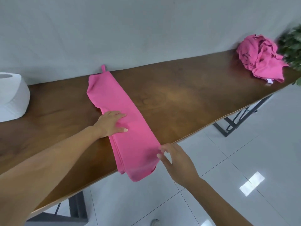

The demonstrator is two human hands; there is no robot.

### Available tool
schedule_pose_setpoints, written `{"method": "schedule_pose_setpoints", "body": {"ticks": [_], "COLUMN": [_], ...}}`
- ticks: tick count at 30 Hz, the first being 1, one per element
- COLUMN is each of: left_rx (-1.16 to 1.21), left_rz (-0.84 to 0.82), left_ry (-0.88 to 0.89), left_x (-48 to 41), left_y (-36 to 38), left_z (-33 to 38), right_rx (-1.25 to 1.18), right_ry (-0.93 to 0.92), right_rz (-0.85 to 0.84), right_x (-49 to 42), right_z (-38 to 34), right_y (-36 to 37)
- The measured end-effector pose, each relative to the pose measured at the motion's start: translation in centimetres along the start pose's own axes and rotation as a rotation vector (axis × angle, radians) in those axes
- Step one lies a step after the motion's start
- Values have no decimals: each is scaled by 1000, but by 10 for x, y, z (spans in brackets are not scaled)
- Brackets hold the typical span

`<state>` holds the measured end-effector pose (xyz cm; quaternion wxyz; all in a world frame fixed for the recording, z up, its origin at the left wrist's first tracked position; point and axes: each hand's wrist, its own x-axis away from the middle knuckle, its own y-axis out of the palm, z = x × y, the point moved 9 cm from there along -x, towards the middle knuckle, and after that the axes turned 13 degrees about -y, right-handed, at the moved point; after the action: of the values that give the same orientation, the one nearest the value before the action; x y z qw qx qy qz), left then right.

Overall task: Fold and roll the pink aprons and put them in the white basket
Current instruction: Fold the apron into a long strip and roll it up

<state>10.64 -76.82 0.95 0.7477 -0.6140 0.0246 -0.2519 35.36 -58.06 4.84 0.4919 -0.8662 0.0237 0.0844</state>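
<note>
A pink apron (123, 115) lies folded into a long narrow strip across the brown table (187, 98), its near end hanging a little over the front edge. My left hand (112, 123) presses flat on the strip's middle left side, fingers straight. My right hand (175, 158) is at the strip's near right edge by the table's front, fingertips touching the cloth; whether they pinch it is blurred. A crumpled heap of pink aprons (262, 59) sits at the table's far right. The white basket (11, 97) stands at the left end.
A green plant (291, 46) stands at the right end behind the heap. A grey wall runs close behind the table. Dark metal table legs (234, 119) and a white tiled floor (228, 176) lie below the front edge.
</note>
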Motion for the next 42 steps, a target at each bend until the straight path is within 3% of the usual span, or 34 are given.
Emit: {"method": "schedule_pose_setpoints", "body": {"ticks": [11,17,19,22,29,37,42], "left_rx": [137,94,122,108,81,78,80], "left_rz": [55,178,248,358,474,500,501], "left_ry": [-24,-178,-286,-381,-393,-395,-392], "left_x": [49,61,62,65,65,66,65], "left_y": [23,25,29,39,41,42,41], "left_z": [9,27,37,47,44,43,44], "right_rx": [-75,-138,-139,-181,-293,-346,-452], "right_ry": [-250,-295,-247,-96,85,169,324], "right_rz": [-94,17,32,-121,-445,-596,-584], "right_x": [-47,-34,-18,7,31,31,55], "right_z": [38,57,74,110,156,165,175], "right_y": [-1,11,21,57,134,205,228]}}
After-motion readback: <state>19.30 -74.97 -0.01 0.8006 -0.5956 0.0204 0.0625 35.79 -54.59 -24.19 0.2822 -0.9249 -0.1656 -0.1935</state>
